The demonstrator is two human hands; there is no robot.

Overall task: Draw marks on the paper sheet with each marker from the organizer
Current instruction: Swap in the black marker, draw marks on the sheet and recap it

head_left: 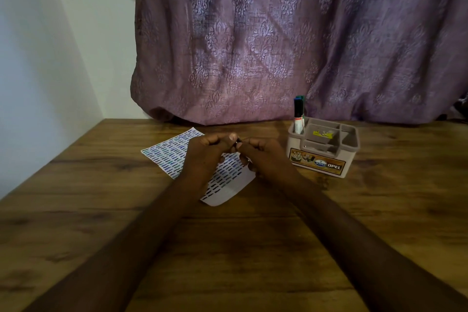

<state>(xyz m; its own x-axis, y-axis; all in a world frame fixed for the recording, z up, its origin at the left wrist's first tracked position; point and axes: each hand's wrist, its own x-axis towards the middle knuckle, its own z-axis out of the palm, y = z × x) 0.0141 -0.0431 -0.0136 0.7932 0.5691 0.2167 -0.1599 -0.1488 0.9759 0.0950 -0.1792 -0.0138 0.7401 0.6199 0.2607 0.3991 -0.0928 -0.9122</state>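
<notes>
Paper sheet (172,157) lies flat on the wooden table (76,223) just left of the organizer (323,149), and rows of short dashes in dark, blue and greenish ink cover nearly all of it; only a bare strip at the near corner is unmarked, so the drawing looks close to finished. Both hands meet above the sheet: the left hand (207,153) and the right hand (266,157) are closed around one small dark marker (238,140), of which only a tip shows between the fingers, probably being capped or uncapped. Two more markers (298,116) stand upright in the organizer's back-left compartment. That makes one sheet, one organizer and three markers, before a mauve curtain (278,33).
</notes>
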